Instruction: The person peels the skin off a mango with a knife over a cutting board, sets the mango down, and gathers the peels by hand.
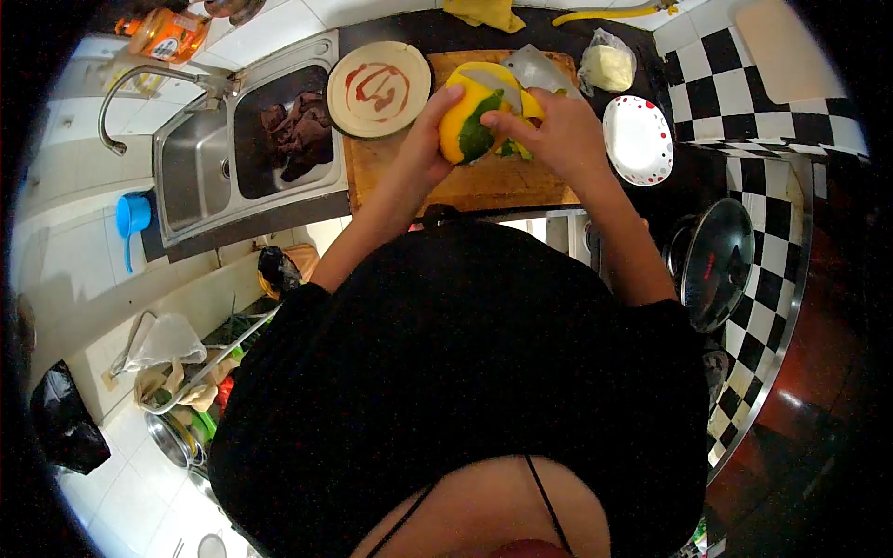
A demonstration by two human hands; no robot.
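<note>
My left hand is wrapped round the side of a large, partly peeled fruit, which looks like a mango. Its surface is yellow, with a patch of dark green skin on the lower right. My right hand is closed on a knife whose grey blade lies across the top of the fruit; a yellow part, perhaps its handle, shows by the fingers. The right thumb presses near the green skin. Beneath both hands is a wooden cutting board, with green and yellow peel on it. A broad metal blade rests at the board's back.
Left of the board stands a round cream plate with red-brown streaks, beside a double sink holding dark cloth. To the right are a white dotted dish, a bagged pale item and a glass-lidded pan.
</note>
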